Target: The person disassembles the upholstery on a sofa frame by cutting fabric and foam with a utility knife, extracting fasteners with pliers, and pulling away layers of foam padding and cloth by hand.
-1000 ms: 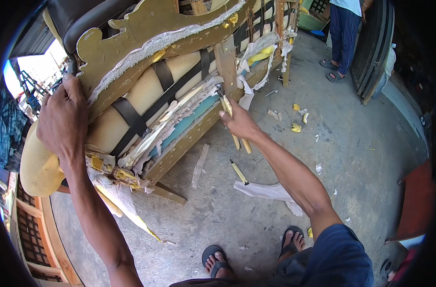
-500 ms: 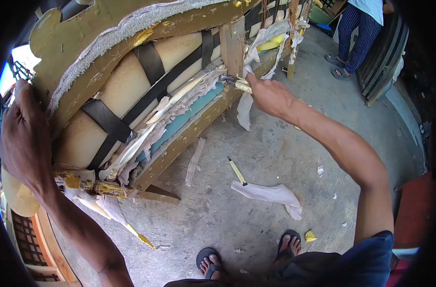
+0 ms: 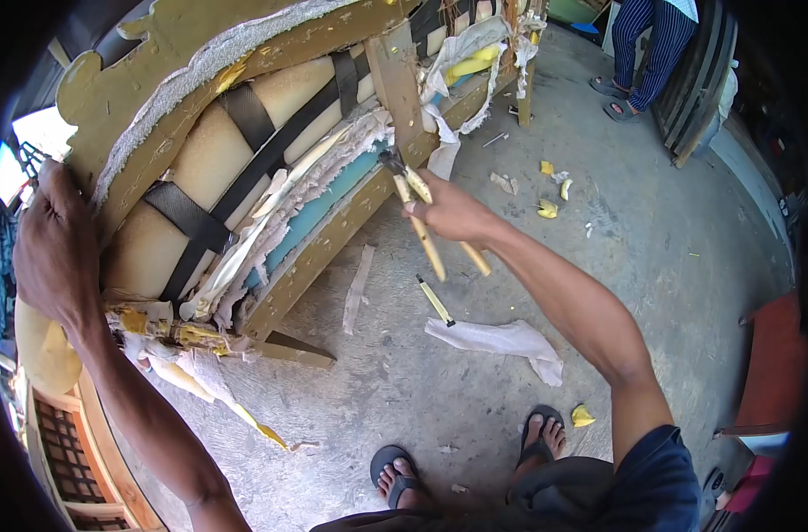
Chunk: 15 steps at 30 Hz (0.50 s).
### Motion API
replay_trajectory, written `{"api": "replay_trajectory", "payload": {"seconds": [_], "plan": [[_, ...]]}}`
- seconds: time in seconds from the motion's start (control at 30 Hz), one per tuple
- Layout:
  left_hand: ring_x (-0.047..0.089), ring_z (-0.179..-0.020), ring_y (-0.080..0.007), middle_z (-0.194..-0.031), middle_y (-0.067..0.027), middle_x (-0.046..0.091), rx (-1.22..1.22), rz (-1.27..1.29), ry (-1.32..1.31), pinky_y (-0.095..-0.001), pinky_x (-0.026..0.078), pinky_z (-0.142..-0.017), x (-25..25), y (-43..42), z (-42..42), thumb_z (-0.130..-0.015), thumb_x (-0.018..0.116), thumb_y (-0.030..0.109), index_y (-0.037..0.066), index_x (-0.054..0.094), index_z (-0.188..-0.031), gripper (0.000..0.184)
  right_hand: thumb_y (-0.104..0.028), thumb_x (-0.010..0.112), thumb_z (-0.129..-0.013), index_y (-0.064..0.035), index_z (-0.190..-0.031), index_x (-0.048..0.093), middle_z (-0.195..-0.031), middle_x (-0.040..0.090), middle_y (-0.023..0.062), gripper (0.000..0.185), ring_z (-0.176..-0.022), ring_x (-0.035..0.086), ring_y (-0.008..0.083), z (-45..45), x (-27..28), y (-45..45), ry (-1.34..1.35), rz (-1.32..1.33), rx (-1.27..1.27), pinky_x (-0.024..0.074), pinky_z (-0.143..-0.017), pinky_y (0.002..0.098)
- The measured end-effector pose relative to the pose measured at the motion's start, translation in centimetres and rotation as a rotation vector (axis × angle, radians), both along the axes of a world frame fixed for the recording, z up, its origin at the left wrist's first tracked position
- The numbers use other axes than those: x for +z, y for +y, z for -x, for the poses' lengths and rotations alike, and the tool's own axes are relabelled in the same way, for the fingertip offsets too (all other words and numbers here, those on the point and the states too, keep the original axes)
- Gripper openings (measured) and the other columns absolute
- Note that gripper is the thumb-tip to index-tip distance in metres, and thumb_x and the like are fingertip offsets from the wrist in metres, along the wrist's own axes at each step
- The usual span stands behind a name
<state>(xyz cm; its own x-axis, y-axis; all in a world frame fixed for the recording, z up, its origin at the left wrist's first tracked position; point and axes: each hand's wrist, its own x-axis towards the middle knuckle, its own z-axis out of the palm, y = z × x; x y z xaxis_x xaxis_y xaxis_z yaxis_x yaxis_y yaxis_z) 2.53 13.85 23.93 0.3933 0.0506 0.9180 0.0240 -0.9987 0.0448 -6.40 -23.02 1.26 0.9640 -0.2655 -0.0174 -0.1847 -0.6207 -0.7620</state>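
Observation:
A worn wooden sofa frame (image 3: pixel 333 232) leans across the upper left, with black webbing (image 3: pixel 187 217), torn pale fabric (image 3: pixel 311 191) and a blue strip (image 3: pixel 320 204) along its lower rail. My left hand (image 3: pixel 56 253) is closed around the frame's left edge. In my right hand (image 3: pixel 448 211) are yellow-handled pincers (image 3: pixel 413 184), their dark jaws at the torn fabric's edge near the upright post (image 3: pixel 395 84); the handles are spread. Whether the jaws grip anything is too small to tell.
On the concrete floor lie a yellow cutter (image 3: pixel 436 301), a white cloth strip (image 3: pixel 501 341) and foam scraps (image 3: pixel 547 209). A person in striped trousers (image 3: pixel 652 44) stands at the upper right beside a dark leaning panel (image 3: pixel 701 89). A red panel (image 3: pixel 773 363) is at the right.
Between the two earlier frames my right hand moved up and right with the pincers; now it is lower and further left, with the handles pointing down. My left hand still holds the frame.

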Motion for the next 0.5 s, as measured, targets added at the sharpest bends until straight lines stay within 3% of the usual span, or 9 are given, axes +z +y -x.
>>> {"api": "replay_trajectory", "payload": {"seconds": [0.07,0.1,0.33,0.5], "plan": [[0.071,-0.088,-0.0403,-0.091,-0.0203,0.073,0.005,-0.010,0.028,-0.0488,0.053,-0.079,0.1,0.1,-0.1,-0.099,0.033,0.063,0.015,0.078,-0.102,0.066,-0.017,0.056,-0.098,0.0041,-0.150,0.032,-0.126,0.063,0.0289,0.061,-0.117,0.063,0.0385,-1.0,-2.1,1.0,-0.156,-0.251,0.036,0.0462,-0.102,0.0437],[0.071,-0.088,-0.0402,-0.090,-0.0204,0.073,0.015,-0.010,0.059,-0.0486,0.053,-0.079,0.2,0.1,-0.2,-0.099,0.033,0.062,0.014,0.078,-0.102,0.066,-0.018,0.057,-0.099,0.0044,-0.149,0.032,-0.131,0.060,0.0297,0.060,-0.124,0.058,0.0407,-0.4,-0.4,1.9,-0.096,-0.399,0.017,0.0427,-0.106,0.0447],[0.071,-0.087,-0.0399,-0.088,-0.0194,0.073,-0.017,0.011,0.020,-0.0486,0.053,-0.079,-0.1,-0.1,0.1,-0.099,0.032,0.062,0.014,0.078,-0.103,0.066,-0.021,0.057,-0.100,0.0055,-0.146,0.035,-0.126,0.061,0.0325,0.057,-0.121,0.058,0.0463,-2.1,0.3,2.2,-0.319,-0.096,-0.054,0.0452,-0.102,0.0476],[0.071,-0.088,-0.0369,-0.088,-0.0168,0.074,-0.002,0.032,0.015,-0.0485,0.052,-0.080,-0.4,-0.3,0.1,-0.099,0.032,0.064,0.015,0.079,-0.101,0.068,-0.026,0.056,-0.100,0.0105,-0.132,0.046,-0.114,0.062,0.0392,0.049,-0.112,0.062,0.0504,-2.4,0.4,2.5,-0.092,-0.104,-0.107,0.0462,-0.098,0.0523]]}}
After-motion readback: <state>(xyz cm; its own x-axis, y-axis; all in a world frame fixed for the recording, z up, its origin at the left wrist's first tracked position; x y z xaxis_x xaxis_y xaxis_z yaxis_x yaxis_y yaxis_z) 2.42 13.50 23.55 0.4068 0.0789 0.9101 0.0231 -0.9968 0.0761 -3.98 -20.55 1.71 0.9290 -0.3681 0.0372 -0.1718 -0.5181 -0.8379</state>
